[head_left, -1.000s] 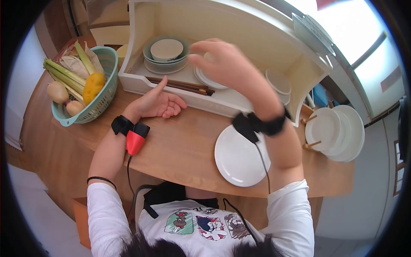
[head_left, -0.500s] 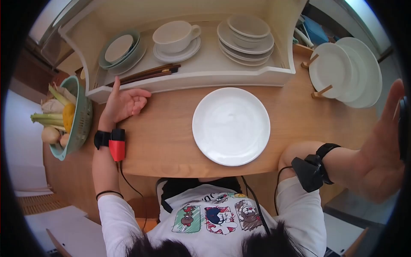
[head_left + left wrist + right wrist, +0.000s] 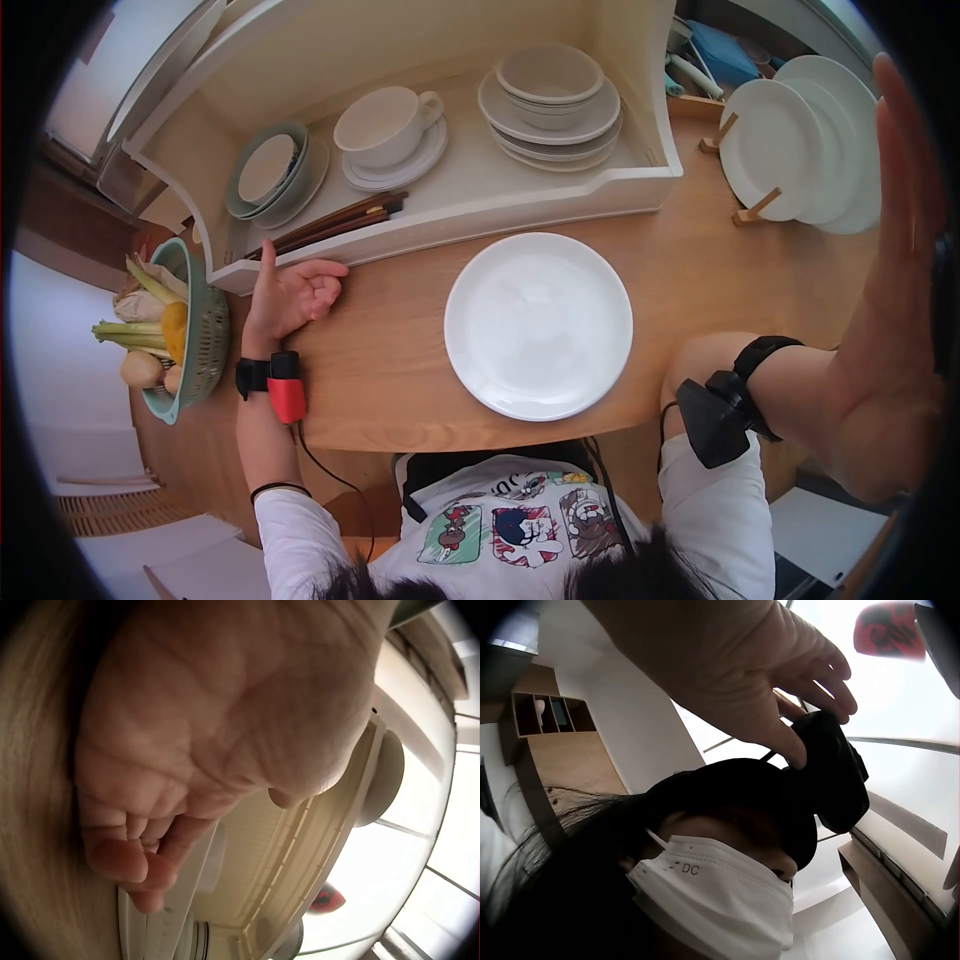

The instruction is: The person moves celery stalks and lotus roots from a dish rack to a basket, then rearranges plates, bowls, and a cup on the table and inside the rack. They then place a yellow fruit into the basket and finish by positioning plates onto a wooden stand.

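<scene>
My left hand (image 3: 288,300) rests idle on the wooden table, palm up with loosely curled fingers, beside the front edge of a cream shelf unit (image 3: 530,212). In the left wrist view the palm of the left hand (image 3: 217,720) faces the camera and holds nothing. My right hand (image 3: 880,390) is raised at the right edge of the head view. The right wrist view shows the right hand (image 3: 757,682) with thumb and fingers around a black head-worn camera (image 3: 831,776). A white plate (image 3: 538,325) lies flat on the table between the arms.
In the shelf unit stand green bowls (image 3: 290,150), a white cup (image 3: 380,127) on saucers, stacked bowls and plates (image 3: 550,85), and chopsticks (image 3: 335,225). A vegetable basket (image 3: 210,335) is at left; plates (image 3: 770,150) stand in a wooden rack at right.
My right hand has left the space over the shelf and risen to the black camera on the head. The head view has shifted and tilted. My left hand stays on the table.
</scene>
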Motion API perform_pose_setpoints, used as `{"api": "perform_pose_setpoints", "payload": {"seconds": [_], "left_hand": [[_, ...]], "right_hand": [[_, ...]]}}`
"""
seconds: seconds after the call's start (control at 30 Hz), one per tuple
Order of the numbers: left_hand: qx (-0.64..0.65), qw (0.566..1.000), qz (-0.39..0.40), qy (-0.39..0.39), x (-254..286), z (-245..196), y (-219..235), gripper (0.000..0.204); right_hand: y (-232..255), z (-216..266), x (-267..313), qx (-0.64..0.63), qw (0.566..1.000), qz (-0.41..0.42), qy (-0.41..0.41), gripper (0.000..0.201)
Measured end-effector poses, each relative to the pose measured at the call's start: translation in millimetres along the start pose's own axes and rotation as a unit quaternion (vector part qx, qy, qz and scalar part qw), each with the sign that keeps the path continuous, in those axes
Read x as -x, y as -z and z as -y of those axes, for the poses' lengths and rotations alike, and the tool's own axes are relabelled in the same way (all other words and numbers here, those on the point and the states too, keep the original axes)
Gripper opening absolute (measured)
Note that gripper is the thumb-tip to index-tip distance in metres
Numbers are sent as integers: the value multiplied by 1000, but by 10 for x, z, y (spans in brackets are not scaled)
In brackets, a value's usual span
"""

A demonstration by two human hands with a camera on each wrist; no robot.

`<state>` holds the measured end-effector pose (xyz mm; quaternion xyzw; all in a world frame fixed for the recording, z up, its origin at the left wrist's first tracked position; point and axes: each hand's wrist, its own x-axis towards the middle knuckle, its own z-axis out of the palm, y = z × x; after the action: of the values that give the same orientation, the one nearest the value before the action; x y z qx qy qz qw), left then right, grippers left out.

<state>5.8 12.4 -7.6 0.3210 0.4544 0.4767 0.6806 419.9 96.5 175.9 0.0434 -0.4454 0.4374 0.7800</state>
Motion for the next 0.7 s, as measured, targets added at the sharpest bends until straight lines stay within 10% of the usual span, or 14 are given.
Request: {"api": "perform_pose_setpoints", "payload": {"seconds": [0.27, 0.47, 0.57, 0.7], "left_hand": [[-15, 999, 34, -10, 21, 19, 9, 100], [-7, 999, 41, -2, 22, -12, 4, 99], [-3, 999, 32, 17, 41, -27, -17, 98], [5, 998, 52, 31, 54, -37, 23, 96]], "right_hand": [[92, -25, -59, 156, 949, 272, 28, 81], [113, -41, -50, 283, 834, 468, 72, 84], [-152, -87, 226, 412, 865, 288, -2, 82], [-136, -311, 369, 514, 755, 340, -226, 41]]}}
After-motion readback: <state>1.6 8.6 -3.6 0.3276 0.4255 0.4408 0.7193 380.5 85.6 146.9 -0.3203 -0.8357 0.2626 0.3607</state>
